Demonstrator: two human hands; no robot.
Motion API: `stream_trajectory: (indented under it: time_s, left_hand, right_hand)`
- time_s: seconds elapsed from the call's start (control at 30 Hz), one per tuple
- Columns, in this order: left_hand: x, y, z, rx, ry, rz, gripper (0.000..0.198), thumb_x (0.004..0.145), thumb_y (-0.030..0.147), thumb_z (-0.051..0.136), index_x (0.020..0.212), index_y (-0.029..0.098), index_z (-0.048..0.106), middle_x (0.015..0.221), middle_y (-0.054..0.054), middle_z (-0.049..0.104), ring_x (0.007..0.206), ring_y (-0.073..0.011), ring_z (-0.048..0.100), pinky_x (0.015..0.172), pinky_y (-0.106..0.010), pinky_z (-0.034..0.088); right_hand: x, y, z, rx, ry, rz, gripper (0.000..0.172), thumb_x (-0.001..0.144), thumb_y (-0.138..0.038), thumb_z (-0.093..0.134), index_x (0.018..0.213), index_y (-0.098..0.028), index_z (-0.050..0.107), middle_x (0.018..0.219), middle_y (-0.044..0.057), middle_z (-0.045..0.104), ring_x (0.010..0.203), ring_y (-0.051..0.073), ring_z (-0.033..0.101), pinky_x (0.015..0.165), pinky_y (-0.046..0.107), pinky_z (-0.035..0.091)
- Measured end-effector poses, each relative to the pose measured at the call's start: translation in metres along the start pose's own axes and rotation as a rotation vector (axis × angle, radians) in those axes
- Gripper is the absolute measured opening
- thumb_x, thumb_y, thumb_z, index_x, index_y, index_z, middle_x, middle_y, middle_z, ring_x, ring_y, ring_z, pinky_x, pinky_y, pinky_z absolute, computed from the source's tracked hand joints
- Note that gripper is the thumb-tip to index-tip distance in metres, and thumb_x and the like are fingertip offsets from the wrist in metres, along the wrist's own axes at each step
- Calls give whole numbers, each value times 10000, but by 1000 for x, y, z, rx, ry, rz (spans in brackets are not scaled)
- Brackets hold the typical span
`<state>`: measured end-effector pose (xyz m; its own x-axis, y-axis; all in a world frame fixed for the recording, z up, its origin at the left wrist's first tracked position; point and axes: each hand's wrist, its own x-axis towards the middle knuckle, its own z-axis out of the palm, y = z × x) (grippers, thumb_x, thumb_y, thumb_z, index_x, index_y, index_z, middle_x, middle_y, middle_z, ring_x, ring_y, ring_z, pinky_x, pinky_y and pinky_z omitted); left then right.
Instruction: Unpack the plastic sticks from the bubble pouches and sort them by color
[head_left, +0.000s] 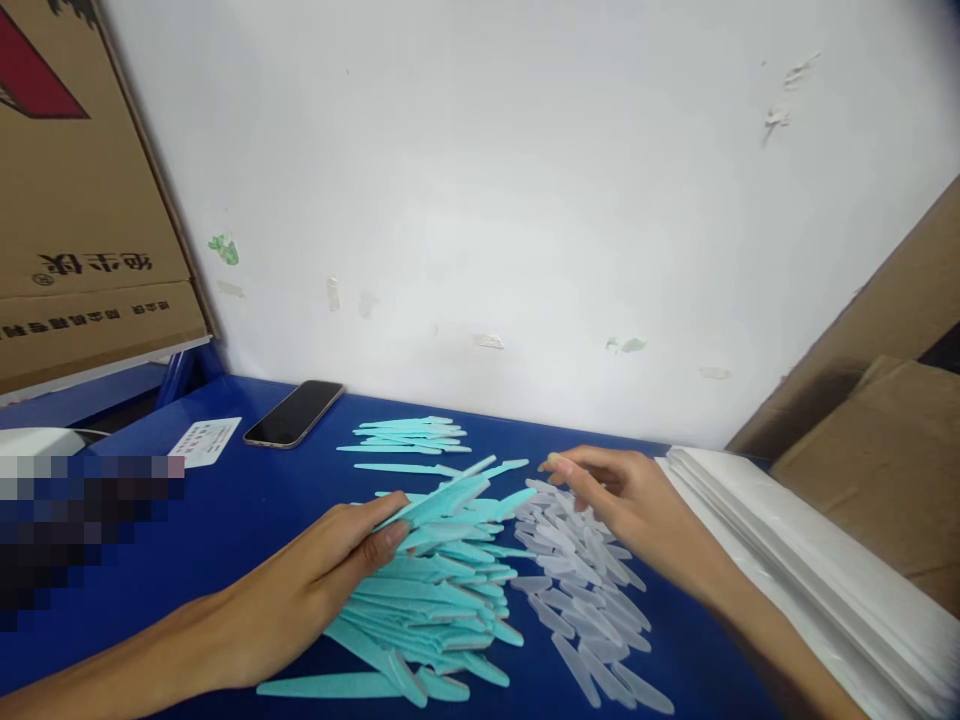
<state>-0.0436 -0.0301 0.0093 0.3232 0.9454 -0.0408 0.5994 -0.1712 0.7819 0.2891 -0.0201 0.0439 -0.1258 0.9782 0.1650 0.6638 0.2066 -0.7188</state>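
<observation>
My left hand [360, 550] is closed round a few turquoise razor-like sticks [450, 500], which point up and to the right. Beneath it spreads a large pile of the same turquoise sticks [427, 610]. My right hand [600, 490] has its thumb and index finger pressed together above the translucent caps [585, 590]; whatever they may pinch is too small to make out. Farther back on the blue table lies a small row of turquoise sticks [409, 434], with a single stick [401, 468] in front of it.
A phone [295, 414] and a printed card [204, 442] lie at the back left. Cardboard boxes stand at the left [82, 200] and right [885, 450]. Stacked white sheets [802, 570] run along the right side. A white wall [487, 200] closes off the back.
</observation>
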Motion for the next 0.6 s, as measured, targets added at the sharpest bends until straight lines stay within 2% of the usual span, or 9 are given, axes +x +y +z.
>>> stream_trajectory:
  time_s: [0.1,0.17,0.27,0.33,0.4,0.5,0.6]
  left_hand:
    - [-2,3,-2,51,-73,50,577,956,657,549,1446,355,583,1288,-2,709,1219,-292,648,1001,-332,566]
    - [-3,3,-2,61,-90,85,539,973,626,546,1442,363,586,1254,2,722,1177,-270,668,998,-308,565]
    - [-5,1,-1,79,-101,123,501,981,591,553,1439,390,587,1268,6,719,1173,-262,672,1021,-297,552]
    - [-7,0,0,102,-126,137,489,994,574,533,1455,413,563,1282,8,712,1178,-261,672,1034,-302,548]
    - [-8,0,1,121,-149,136,484,1011,560,498,1476,429,529,1280,7,708,1173,-255,674,1026,-303,554]
    - [-11,2,0,139,-170,134,476,1028,551,458,1479,411,520,1213,-3,723,1113,-242,690,976,-289,577]
    - [-11,2,-3,166,-169,123,470,1036,568,428,1438,364,557,1088,-8,732,1004,-226,703,911,-277,592]
  right_hand:
    - [-10,-25,12,228,-112,-43,434,993,-603,530,1150,-268,758,1070,43,762,989,228,696,820,305,523]
    - [-15,-37,23,298,-189,-45,365,960,-572,615,1128,-280,755,1091,30,745,1032,219,675,860,293,508]
    - [-19,-45,39,368,-232,-20,298,928,-522,678,898,-232,740,872,2,688,838,170,628,719,250,473]
    - [-20,-44,45,404,-228,-8,370,934,-517,665,748,-198,677,713,-19,576,689,132,526,619,238,410]
    - [-19,-42,46,399,-219,0,407,932,-520,665,701,-185,666,660,-29,510,629,114,433,572,242,350]
    - [-19,-40,40,368,-265,36,383,917,-534,678,764,-191,748,642,-21,566,573,105,391,550,251,332]
    - [-17,-36,25,398,-241,71,389,901,-579,680,858,-211,802,753,30,722,623,135,553,619,263,435]
